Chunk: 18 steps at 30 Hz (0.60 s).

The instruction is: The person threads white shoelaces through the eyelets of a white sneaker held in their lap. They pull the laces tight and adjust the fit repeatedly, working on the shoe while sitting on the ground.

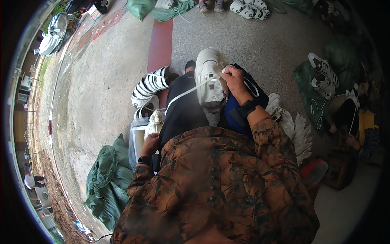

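Note:
A white sneaker (210, 67) rests between my knees, its toe pointing away from me. My right hand (235, 81) pinches a white shoelace (185, 93) at the sneaker's right edge. The lace crosses the shoe's lacing area and hangs off to the left over my dark trouser leg. My left hand (151, 143) is low beside my left thigh, its fingers curled next to a bundle of white laces (155, 122). Whether it grips anything is hidden.
Nested white sneakers with black openings (148, 87) lie left of my knee, green sacks (109, 183) at lower left. More white shoes (286, 118) sit on the right. Beyond them, another person's hand (352, 141) is near two shoes (323, 75) on a green sack.

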{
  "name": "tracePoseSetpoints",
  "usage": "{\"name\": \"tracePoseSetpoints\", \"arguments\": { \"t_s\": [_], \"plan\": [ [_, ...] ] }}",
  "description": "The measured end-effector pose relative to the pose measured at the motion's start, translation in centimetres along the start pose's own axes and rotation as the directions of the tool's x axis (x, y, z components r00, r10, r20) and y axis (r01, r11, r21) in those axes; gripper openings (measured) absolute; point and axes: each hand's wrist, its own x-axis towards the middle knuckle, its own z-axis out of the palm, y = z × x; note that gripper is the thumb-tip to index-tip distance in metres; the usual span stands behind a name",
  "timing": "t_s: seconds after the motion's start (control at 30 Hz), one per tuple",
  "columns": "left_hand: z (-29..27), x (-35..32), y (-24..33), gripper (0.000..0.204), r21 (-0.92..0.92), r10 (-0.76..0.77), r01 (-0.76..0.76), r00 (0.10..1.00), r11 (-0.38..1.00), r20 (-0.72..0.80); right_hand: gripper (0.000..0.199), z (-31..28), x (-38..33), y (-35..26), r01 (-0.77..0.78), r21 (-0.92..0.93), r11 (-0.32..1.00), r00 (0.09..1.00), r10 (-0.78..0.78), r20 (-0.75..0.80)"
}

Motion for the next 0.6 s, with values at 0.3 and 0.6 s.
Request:
{"name": "tracePoseSetpoints", "arguments": {
  "t_s": [0.3,0.6],
  "plan": [
    [-1.2,-2.9,0.8,0.015,0.047,-0.079,0.078,0.997,0.996,0.011,0.001,0.9,0.9,-2.5,0.271,-0.538,0.798,0.955,-0.155,0.252],
    [5.3,-2.9,9.7,0.011,-0.187,0.382,-0.387,0.922,0.903,-0.063,0.007,1.3,-0.1,-1.3,-0.042,-0.386,0.921,0.999,0.030,-0.036]
  ]
}}
